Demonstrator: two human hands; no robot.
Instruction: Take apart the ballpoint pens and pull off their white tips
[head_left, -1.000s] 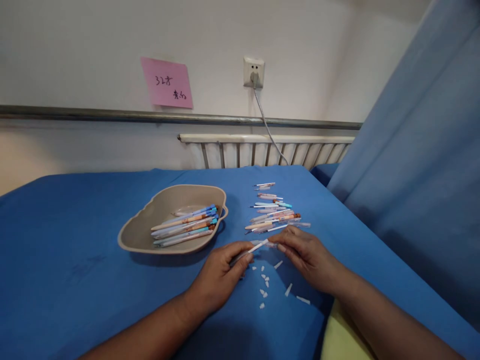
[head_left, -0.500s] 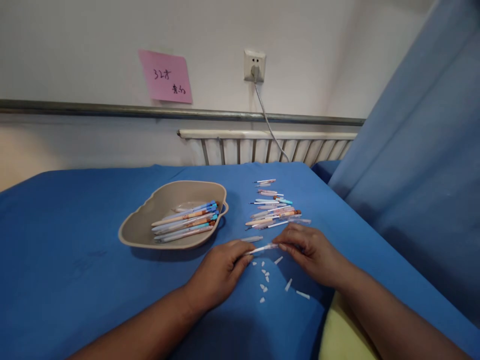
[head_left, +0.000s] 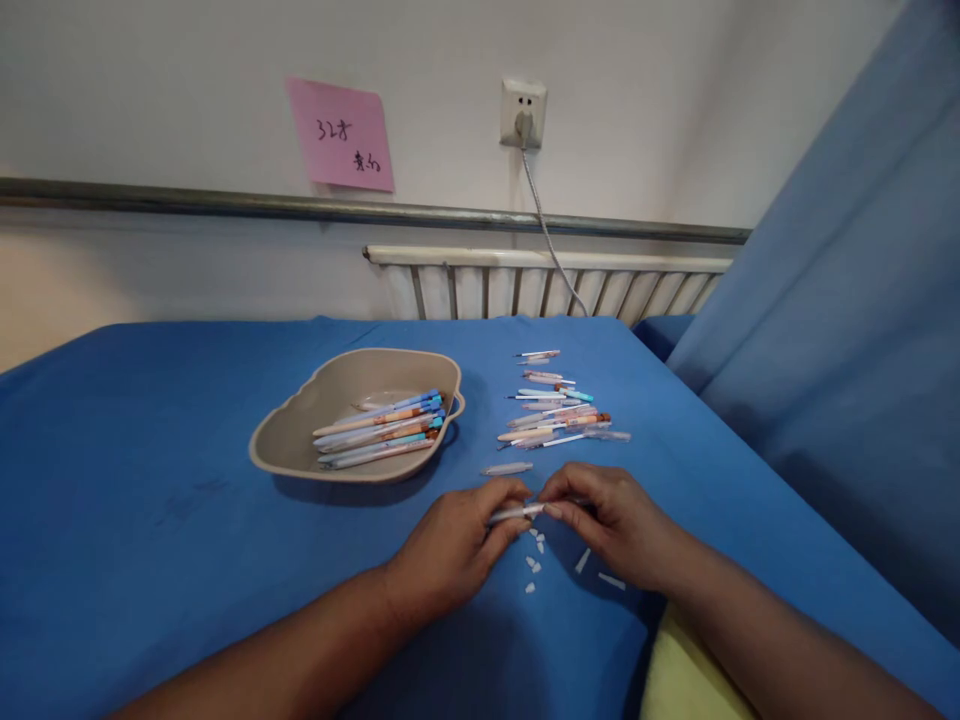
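My left hand (head_left: 457, 545) is closed, pinching a slim whitish pen (head_left: 516, 513) between thumb and fingers. My right hand (head_left: 619, 520) is closed on the pen's right end, its fingertips nearly touching those of the left. The fingers cover much of the pen, so I cannot tell how its parts join. Just beyond the hands lies a pale pen barrel piece (head_left: 507, 468). Under and in front of the fingers are several small white tips (head_left: 534, 565). Two longer white tapered pieces (head_left: 612, 581) lie near my right wrist.
A beige basin (head_left: 289, 445) holding several assembled pens (head_left: 382, 430) stands on the blue cloth (head_left: 187, 560) to the left. Rows of pen parts and refills (head_left: 559, 420) lie beyond my hands. Behind are a railing (head_left: 540, 258), a plugged-in cord (head_left: 541, 210) and a blue curtain (head_left: 840, 300).
My hands have come together, the right moving left and the left slightly right, so less of the pen shows between them. The white refill length seen earlier is now mostly covered. The view has shifted slightly.
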